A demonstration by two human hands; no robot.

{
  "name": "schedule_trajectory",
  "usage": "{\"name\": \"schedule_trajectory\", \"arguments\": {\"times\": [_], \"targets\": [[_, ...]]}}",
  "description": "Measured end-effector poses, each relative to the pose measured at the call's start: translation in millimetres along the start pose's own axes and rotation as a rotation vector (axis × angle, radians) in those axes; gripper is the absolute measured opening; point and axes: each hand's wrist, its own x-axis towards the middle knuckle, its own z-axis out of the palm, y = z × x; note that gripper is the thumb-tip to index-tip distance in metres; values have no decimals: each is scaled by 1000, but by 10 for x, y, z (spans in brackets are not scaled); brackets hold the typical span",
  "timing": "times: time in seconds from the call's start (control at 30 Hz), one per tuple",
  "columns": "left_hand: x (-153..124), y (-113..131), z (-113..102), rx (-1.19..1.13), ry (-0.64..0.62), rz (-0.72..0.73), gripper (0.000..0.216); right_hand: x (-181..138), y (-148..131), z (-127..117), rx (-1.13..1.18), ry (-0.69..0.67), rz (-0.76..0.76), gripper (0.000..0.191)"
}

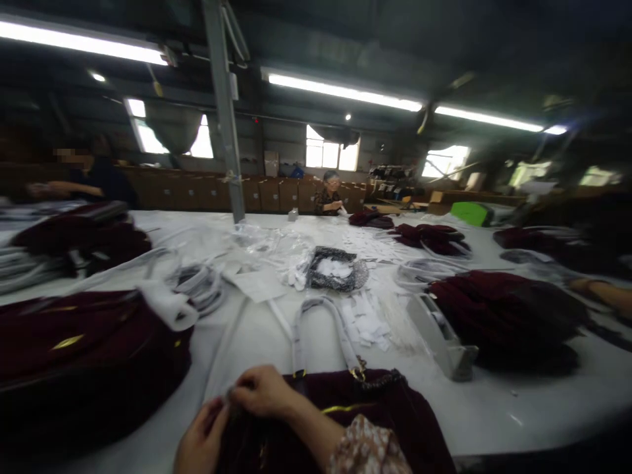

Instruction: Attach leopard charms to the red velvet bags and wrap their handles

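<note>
Maroon velvet bag [355, 411], contents hidden, left hand [200, 442] and right hand [261, 392], grip clenched on its edge

Dim, motion-blurred; ceiling tubes glare, edges perhaps warped.

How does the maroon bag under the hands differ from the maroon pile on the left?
The near bag lies single and flat; the left pile is a bulkier heap. The near bag's loop handle stretches out over the table; the left pile's white wrap sits bunched at its edge. The left hand and right hand touch the near bag; none touches the left pile. Both are dark maroon with gold trim.
</note>
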Motion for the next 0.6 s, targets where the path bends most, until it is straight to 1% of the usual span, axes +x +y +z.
{"name": "schedule_trajectory", "arguments": {"times": [0.07,0.1,0.17,0.23,0.3,0.4,0.43,0.53,0.6], "targets": [[-21,-29,-8,-75,-111,-5,51,1,-5,-5,31,-15,-16,16],[-34,-40,-8,-85,-144,-2,53,10,-1,-12,50,-31,-22,17],[-57,-60,-3,-90,-203,50,43,33,18,-25,90,-61,-30,18],[-80,-79,5,-90,-183,71,38,42,37,-38,123,-101,-33,21],[-102,-101,5,-86,-137,84,35,32,45,-55,149,-133,-31,26],[-120,-127,-16,-68,-107,110,28,9,47,-79,161,-160,-34,31],[-123,-130,-26,-63,-108,118,27,4,46,-83,156,-170,-38,29],[-143,-115,-51,-61,-130,134,25,2,39,-81,129,-193,-42,14],[-164,-90,-54,-76,-155,133,25,5,31,-74,114,-181,-35,13]]}}
